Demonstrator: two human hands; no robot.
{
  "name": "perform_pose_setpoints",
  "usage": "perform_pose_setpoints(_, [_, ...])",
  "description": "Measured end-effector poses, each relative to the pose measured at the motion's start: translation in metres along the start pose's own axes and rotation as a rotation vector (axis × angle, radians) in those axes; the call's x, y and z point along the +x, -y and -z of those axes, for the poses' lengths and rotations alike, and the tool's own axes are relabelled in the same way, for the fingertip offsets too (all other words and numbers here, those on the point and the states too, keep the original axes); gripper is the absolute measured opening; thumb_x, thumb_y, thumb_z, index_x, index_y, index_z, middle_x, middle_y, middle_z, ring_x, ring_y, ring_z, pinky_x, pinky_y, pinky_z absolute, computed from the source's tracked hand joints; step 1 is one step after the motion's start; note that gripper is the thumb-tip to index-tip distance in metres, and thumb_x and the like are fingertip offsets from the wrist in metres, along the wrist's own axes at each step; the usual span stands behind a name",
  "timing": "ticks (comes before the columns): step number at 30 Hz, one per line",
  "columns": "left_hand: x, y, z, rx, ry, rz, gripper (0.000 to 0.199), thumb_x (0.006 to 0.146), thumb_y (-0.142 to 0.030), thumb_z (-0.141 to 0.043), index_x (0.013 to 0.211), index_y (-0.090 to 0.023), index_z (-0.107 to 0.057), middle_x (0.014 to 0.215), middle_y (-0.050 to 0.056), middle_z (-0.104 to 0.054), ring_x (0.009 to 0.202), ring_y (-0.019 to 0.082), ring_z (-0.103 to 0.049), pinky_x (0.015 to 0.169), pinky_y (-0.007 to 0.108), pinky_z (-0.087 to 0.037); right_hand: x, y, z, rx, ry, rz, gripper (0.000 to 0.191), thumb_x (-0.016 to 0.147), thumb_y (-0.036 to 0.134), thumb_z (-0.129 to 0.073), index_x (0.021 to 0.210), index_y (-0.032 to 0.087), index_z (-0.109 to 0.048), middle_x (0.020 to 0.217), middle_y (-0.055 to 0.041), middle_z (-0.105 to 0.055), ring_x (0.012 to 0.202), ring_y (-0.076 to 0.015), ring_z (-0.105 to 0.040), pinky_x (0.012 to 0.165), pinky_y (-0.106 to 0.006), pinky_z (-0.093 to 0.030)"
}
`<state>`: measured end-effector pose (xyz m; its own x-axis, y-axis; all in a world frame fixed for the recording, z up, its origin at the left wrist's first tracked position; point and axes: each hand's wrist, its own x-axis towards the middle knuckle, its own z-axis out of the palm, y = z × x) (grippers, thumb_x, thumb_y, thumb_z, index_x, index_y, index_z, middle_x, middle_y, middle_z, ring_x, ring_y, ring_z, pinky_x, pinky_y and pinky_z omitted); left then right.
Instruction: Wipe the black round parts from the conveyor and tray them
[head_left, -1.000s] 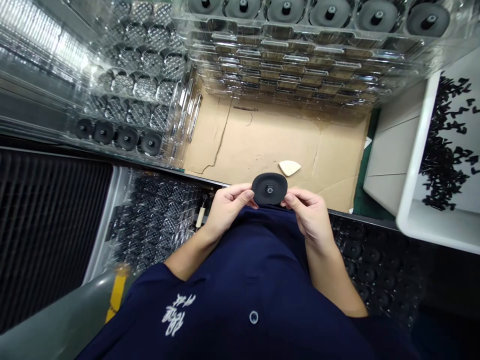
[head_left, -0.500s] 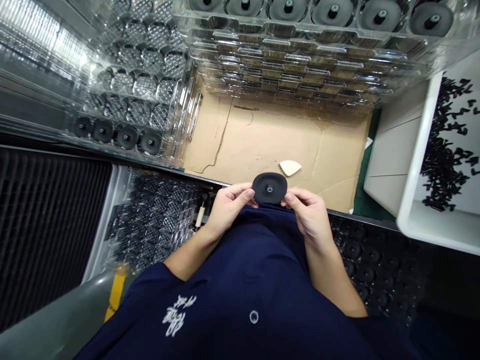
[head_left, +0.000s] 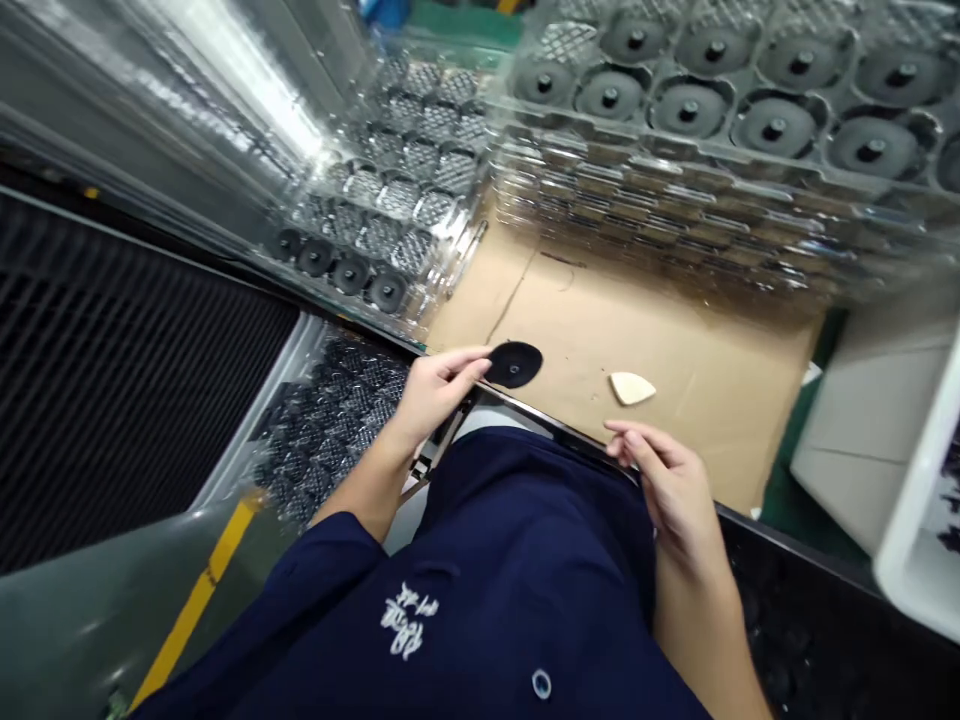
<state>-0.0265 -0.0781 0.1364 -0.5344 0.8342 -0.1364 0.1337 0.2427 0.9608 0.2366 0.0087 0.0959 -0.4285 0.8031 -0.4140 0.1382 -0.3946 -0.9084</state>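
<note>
Between the thumb and fingers of my left hand (head_left: 442, 388) is the left edge of a black round disc (head_left: 515, 365), which has a small hub at its middle. The disc is over the front edge of the cardboard. My right hand (head_left: 666, 470) is apart from the disc, near the table's front edge, with its thumb and fingertips close together and slightly blurred. I cannot make out anything in it. A cream wedge-shaped piece (head_left: 632, 388) lies on the cardboard (head_left: 675, 340) just beyond my right hand.
Stacked clear trays (head_left: 675, 190) with black discs stand at the back. Another clear tray (head_left: 405, 190) at the left holds a front row of discs. A white bin (head_left: 900, 560) with small black parts is at the right.
My right hand has let go of the disc and moved away from it. My left hand keeps hold of the disc, now left of the wedge piece. The view has shifted and tilted.
</note>
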Motion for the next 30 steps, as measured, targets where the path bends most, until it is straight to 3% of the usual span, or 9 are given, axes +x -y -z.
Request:
perform_pose_setpoints(3, [0.012,-0.002,0.057,0.301,-0.245,-0.137,0.027,0.083,-0.042,-0.065,0.098,-0.022,-0.075,0.093,0.000,-0.075,0.079,0.017,-0.066,0.077,0.029,-0.051,0.020,-0.006,0.018,-0.004,-0.241,0.057,0.036,0.068,0.047,-0.076,0.087,0.016,-0.074,0.070,-0.0032,-0.064,0.062,-0.0109,-0.052,0.058,-0.025,-0.042])
perform_pose_setpoints(7, [0.032,-0.001,0.126,0.496,-0.461,-0.170,0.028,0.084,-0.042,-0.064,0.107,-0.027,-0.071,0.078,-0.007,-0.071,0.070,0.013,-0.060,0.076,0.028,-0.047,0.050,-0.024,0.042,-0.045,-0.505,0.130,0.043,0.069,0.052,-0.072,0.089,0.014,-0.071,0.072,-0.0029,-0.061,0.059,-0.0097,-0.048,0.054,-0.024,-0.037])
perform_pose_setpoints(10, [0.061,0.000,0.153,0.544,-0.541,-0.196,0.029,0.085,-0.041,-0.064,0.108,-0.024,-0.070,0.080,-0.004,-0.070,0.080,0.017,-0.061,0.084,0.031,-0.044,0.066,-0.043,0.050,-0.412,-0.625,0.190,0.057,0.082,0.061,-0.052,0.103,0.011,-0.069,0.073,-0.0055,-0.061,0.060,-0.0122,-0.049,0.057,-0.027,-0.040])
perform_pose_setpoints(12, [0.086,0.002,0.155,0.562,-0.526,-0.221,0.028,0.088,-0.038,-0.062,0.107,-0.019,-0.069,0.086,-0.002,-0.071,0.085,0.018,-0.063,0.088,0.033,-0.044,0.072,-0.054,0.050,-0.629,-0.668,0.218,0.063,0.082,0.064,-0.046,0.101,0.009,-0.071,0.072,-0.0074,-0.062,0.062,-0.0147,-0.050,0.062,-0.030,-0.041])
perform_pose_setpoints(18, [0.152,0.020,0.121,0.565,-0.389,-0.252,0.019,0.087,-0.020,-0.058,0.101,-0.016,-0.070,0.093,0.006,-0.074,0.086,0.021,-0.067,0.084,0.035,-0.049,0.079,-0.064,0.046,-0.872,-0.681,0.244,0.053,0.082,0.055,-0.045,0.094,0.013,-0.075,0.070,-0.0088,-0.064,0.061,-0.0175,-0.050,0.060,-0.031,-0.038])
perform_pose_setpoints(23, [0.139,0.025,0.098,0.603,-0.460,-0.281,0.027,0.087,-0.015,-0.053,0.110,-0.015,-0.067,0.111,0.013,-0.070,0.110,0.026,-0.059,0.102,0.046,-0.040,0.079,-0.063,0.047,-0.960,-0.701,0.252,0.047,0.083,0.046,-0.044,0.097,0.013,-0.074,0.077,-0.0107,-0.067,0.066,-0.0216,-0.057,0.061,-0.033,-0.041])
perform_pose_setpoints(26, [0.111,0.028,0.056,0.567,-0.474,-0.475,0.036,0.092,-0.014,-0.039,0.118,-0.014,-0.063,0.120,0.012,-0.066,0.121,0.021,-0.053,0.110,0.041,-0.035,0.080,-0.064,0.049,-1.037,-0.675,0.248,0.044,0.082,0.044,-0.044,0.097,0.015,-0.073,0.071,-0.0099,-0.065,0.064,-0.0235,-0.057,0.059,-0.035,-0.042])
perform_pose_setpoints(28, [0.100,0.037,0.013,0.547,-0.230,-0.707,0.037,0.091,-0.014,-0.038,0.117,-0.016,-0.064,0.118,0.009,-0.068,0.122,0.020,-0.054,0.107,0.039,-0.040,0.080,-0.063,0.051,-1.077,-0.638,0.217,0.042,0.082,0.045,-0.044,0.097,0.017,-0.072,0.069,-0.0092,-0.063,0.061,-0.0239,-0.055,0.057,-0.036,-0.041])
perform_pose_setpoints(30, [0.100,0.050,-0.031,0.551,0.003,-0.715,0.033,0.091,-0.017,-0.042,0.113,-0.018,-0.067,0.119,0.009,-0.068,0.123,0.021,-0.054,0.105,0.040,-0.042,0.080,-0.060,0.051,-1.102,-0.615,0.171,0.042,0.083,0.046,-0.043,0.098,0.018,-0.071,0.068,-0.0091,-0.062,0.060,-0.0245,-0.054,0.056,-0.037,-0.042])
